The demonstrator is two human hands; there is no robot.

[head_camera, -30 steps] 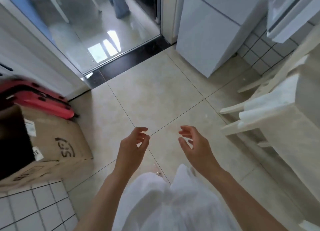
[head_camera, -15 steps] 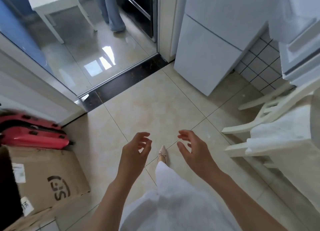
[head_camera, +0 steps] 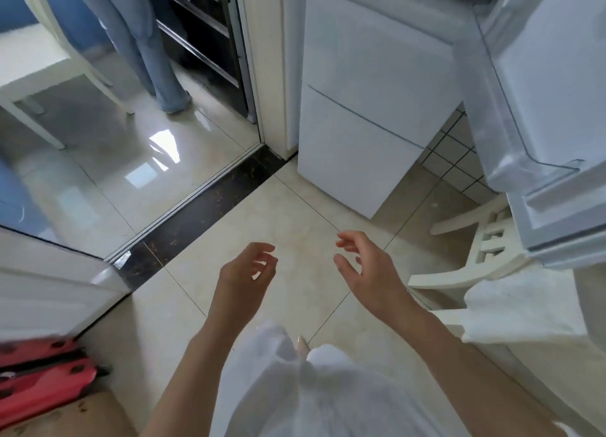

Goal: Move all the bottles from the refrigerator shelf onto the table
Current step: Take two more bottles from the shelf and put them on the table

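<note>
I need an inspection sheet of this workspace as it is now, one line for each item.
Surface: beige tiled floor; no table top in view.
Job's things: open refrigerator door at upper right; no bottles seen.
Clutter: red case at lower left; white chair with a white cloth on it.
Hands: left hand and right hand loosely curled, holding nothing.
Cables: nothing seen.
Surroundings: white cabinet; a person's legs in jeans beyond the doorway.
</note>
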